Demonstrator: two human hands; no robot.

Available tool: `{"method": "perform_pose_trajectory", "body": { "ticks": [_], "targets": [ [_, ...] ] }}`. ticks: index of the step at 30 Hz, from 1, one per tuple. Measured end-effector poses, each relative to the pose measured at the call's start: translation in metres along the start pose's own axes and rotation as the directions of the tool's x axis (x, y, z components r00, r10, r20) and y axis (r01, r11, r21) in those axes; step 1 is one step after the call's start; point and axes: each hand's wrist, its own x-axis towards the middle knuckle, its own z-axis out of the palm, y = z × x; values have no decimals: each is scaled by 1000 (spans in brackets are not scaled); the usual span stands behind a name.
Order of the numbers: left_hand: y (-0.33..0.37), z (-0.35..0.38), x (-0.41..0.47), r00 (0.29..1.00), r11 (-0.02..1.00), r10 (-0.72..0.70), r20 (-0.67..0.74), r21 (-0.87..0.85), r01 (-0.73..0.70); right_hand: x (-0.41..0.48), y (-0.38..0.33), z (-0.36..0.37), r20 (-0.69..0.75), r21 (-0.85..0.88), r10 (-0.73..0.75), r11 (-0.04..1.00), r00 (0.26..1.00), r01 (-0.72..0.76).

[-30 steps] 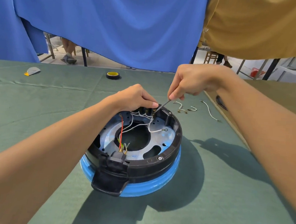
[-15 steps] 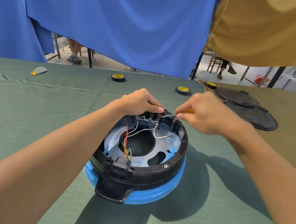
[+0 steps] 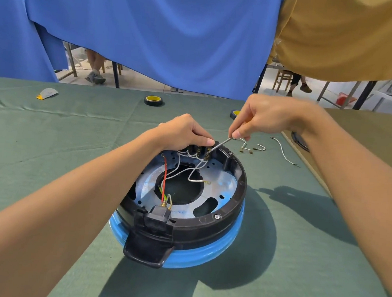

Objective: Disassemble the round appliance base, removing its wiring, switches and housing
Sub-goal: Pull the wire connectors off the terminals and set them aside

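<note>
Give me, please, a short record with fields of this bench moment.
Left hand: grips the switch block at the base's far rim
Right hand: pinches a screwdriver, tip at the block's terminals
Appliance base: open side up, red wire and white wires inside
Table: loose wires, tape roll

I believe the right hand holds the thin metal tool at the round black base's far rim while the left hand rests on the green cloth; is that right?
No: the head view shows the left hand gripping the black switch block at the far rim, not on the green cloth.
</note>
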Motion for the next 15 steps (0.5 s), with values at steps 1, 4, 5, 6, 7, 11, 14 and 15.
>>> {"method": "perform_pose_trajectory", "body": {
  "ticks": [1,4,5,6,7,11,14,15],
  "targets": [
    [0,0,0,1000,1000,0,-3,2,0,-3,0,3,-31,-21,-1,1000,1000,1],
    [0,0,0,1000,1000,-7,3,9,7,-15,2,17,-141,-56,0,998,990,-8],
    [0,0,0,1000,1000,-8,5,14,8,-19,2,23,-180,-56,-3,998,984,-7],
    [0,0,0,1000,1000,-9,6,18,9,-22,2,30,-216,-69,-16,998,976,1],
    [0,0,0,1000,1000,-10,6,22,10,-25,2,35,-243,-99,-40,995,969,16],
    [2,-1,-1,1000,999,-8,6,35,8,-30,-4,48,-231,-157,-98,986,968,62],
    [1,-1,-1,1000,999,-3,9,39,3,-30,-9,45,-200,-157,-108,985,974,76],
    [1,-1,-1,1000,999,-1,9,40,1,-30,-10,43,-197,-161,-103,984,975,72]
  ]
}}
